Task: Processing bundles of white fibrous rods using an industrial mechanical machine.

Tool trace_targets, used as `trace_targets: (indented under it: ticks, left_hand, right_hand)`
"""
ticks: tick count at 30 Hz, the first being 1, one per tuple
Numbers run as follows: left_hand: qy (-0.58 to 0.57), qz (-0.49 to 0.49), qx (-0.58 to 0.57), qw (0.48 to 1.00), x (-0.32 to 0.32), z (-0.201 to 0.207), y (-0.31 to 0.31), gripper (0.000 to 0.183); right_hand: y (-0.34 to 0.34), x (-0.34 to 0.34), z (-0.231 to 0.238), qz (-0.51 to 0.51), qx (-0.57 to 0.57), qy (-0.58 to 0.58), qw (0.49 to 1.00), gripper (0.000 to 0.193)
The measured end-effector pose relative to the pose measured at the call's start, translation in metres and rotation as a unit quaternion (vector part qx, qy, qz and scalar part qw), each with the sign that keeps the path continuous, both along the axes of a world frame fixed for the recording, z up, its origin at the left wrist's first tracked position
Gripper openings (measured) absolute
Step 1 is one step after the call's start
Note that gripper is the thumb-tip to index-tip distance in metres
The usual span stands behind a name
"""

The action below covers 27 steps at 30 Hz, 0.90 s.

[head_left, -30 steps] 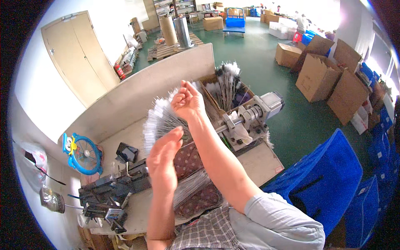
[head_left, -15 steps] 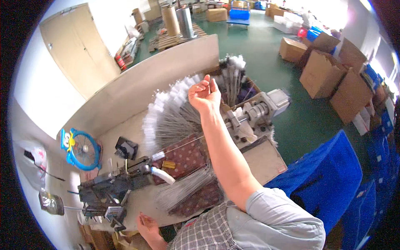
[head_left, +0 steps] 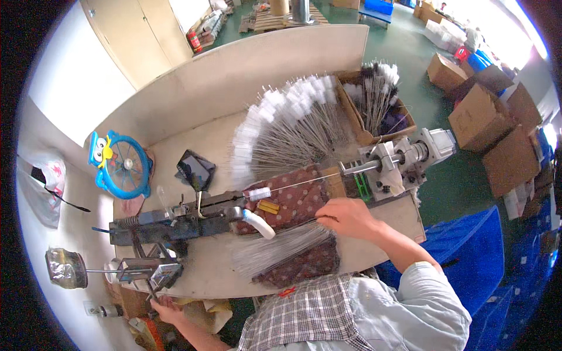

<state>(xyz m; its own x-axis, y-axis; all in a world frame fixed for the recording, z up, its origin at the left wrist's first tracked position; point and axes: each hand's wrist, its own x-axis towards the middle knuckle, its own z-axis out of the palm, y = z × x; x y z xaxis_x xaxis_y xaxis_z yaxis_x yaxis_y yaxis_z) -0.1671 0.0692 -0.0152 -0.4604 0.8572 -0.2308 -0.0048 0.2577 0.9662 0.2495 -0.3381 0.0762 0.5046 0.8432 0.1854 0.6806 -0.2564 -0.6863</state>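
At the lower left, my left hand [head_left: 168, 308] is closed around the end of a dark lever [head_left: 151, 291] below the bench machine [head_left: 175, 225]. My right hand [head_left: 351, 217] has its fingers bent together at the right end of a bundle of thin metal wires [head_left: 287, 248]; the fingertips are partly hidden. Just beyond it, a wire with a white bristle tuft [head_left: 257, 193] stretches from the machine's jaws toward the motor-driven chuck [head_left: 357, 168] on the right. Behind lie many white-tufted wire brushes [head_left: 287, 114] fanned out on the bench.
A carton [head_left: 366, 139] of black and white brushes stands at the back right. A yellow block [head_left: 268, 206] rests on the dotted brown cloth [head_left: 295, 181]. A blue toy-shaped fan [head_left: 126, 164] stands at left. A low panel [head_left: 234, 64] bounds the back; blue fabric [head_left: 468, 251] hangs at right.
My right hand has come down from above the brush fan to the wire bundle. My left hand has moved left onto the lever. The whole view has shifted.
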Motion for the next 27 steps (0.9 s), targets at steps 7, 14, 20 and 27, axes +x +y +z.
trace_targets:
  ticks: [7,14,20,27]
  left_hand:
    - [-0.172,-0.128,-0.048,0.976,0.124,0.028,-0.102,0.043]
    - [-0.203,-0.519,-0.092,0.825,0.261,0.067,-0.186,0.028]
    - [-0.444,-0.496,-0.299,0.684,0.307,0.151,-0.220,0.024]
    - [-0.460,-0.476,-0.226,0.715,0.236,0.140,-0.187,0.046]
  right_hand:
    - [0.014,0.014,-0.017,-0.016,-0.255,-0.085,0.963,0.019]
    - [0.010,0.026,-0.015,0.042,-0.194,-0.099,0.975,0.019]
    - [0.011,0.022,-0.020,-0.001,-0.194,-0.028,0.981,0.016]
    - [0.012,0.016,0.027,0.084,-0.221,-0.208,0.949,0.014]
